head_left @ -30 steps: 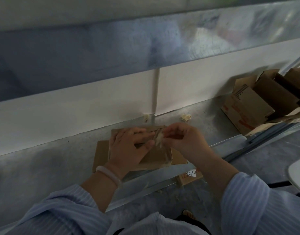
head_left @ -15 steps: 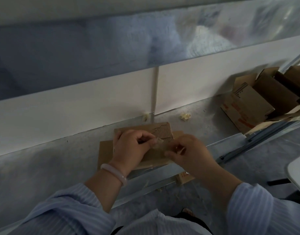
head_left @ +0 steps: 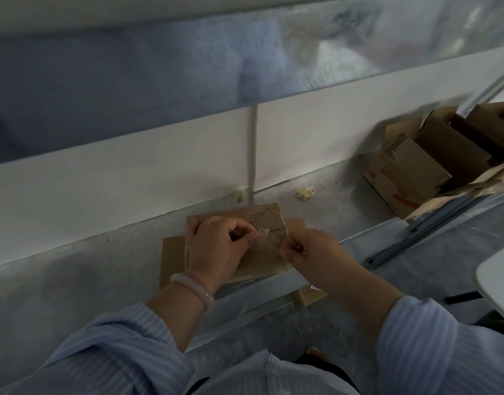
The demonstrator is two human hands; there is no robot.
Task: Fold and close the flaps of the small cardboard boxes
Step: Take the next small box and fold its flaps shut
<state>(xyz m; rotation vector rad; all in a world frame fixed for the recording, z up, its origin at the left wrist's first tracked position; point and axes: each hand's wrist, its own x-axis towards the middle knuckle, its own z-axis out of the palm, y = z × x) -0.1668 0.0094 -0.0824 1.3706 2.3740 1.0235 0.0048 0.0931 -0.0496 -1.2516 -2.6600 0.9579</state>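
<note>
Flattened small cardboard box (head_left: pixel 269 220) on the grey ledge (head_left: pixel 88 266), close to the white wall (head_left: pixel 131 181), atop another flat cardboard sheet (head_left: pixel 171 252). Left hand (head_left: pixel 216 246) resting on the box, fingers curled, thumb and forefinger pinching one end of a translucent strip (head_left: pixel 266 242). Right hand (head_left: pixel 313 252) just beside it, pinching the other end, strip stretched between the two. Pale bracelet (head_left: pixel 193 289) on the left wrist. Far right: open cardboard carton (head_left: pixel 402 172). Crumpled scrap (head_left: pixel 305 192) by the wall.

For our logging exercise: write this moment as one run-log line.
left hand: pinches clear strip, over box | right hand: pinches strip's other end | box: flat, on cardboard sheet
</note>
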